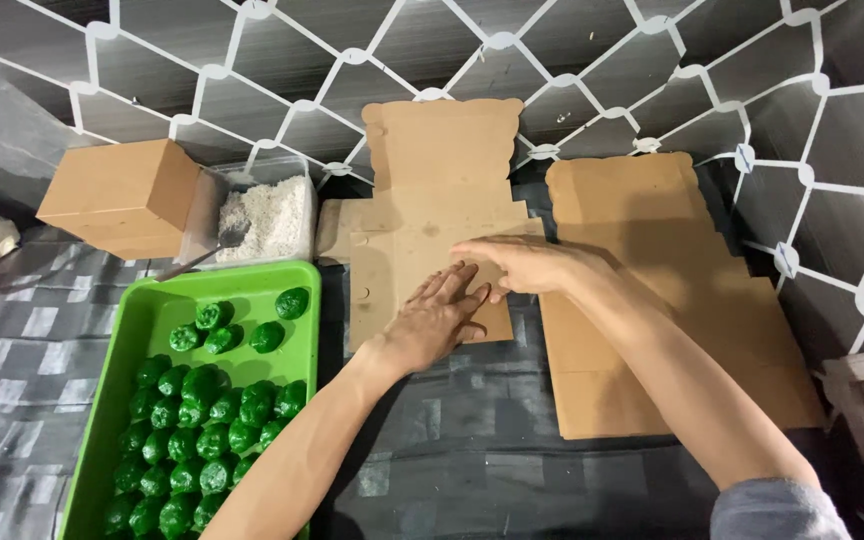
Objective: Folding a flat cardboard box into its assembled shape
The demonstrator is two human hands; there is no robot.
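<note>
Two hands of yours lie on one unfolded cardboard box blank point(430, 215) in the head view, the only view there is. Your left hand point(434, 322) rests palm down on the blank's lower panel, fingers point(460, 283) stretched out flat and gripping nothing. Your right hand point(518, 264) comes in from the other side, its fingers extended across the same panel just above the left fingertips, pressing flat rather than closed around anything.

The blank sits on a worktop point(452, 440) covered with a dark grey checked cloth. Behind it the wall point(572, 60) is dark padded material crossed by a white diamond lattice.

Just right of your right fingers, under your forearm, lies a second flat cardboard blank point(652, 300), the same brown colour with a scalloped top edge. Left of your left fingers stands a bright green plastic tray point(137, 310) holding many small round green pieces point(202, 430), most of them crowded toward its near end. Beyond the tray, a clear tub point(262, 215) holds white shreds with a spoon point(202, 255) resting in it, and beside that a closed plain brown box point(117, 195) stands at the far left.
</note>
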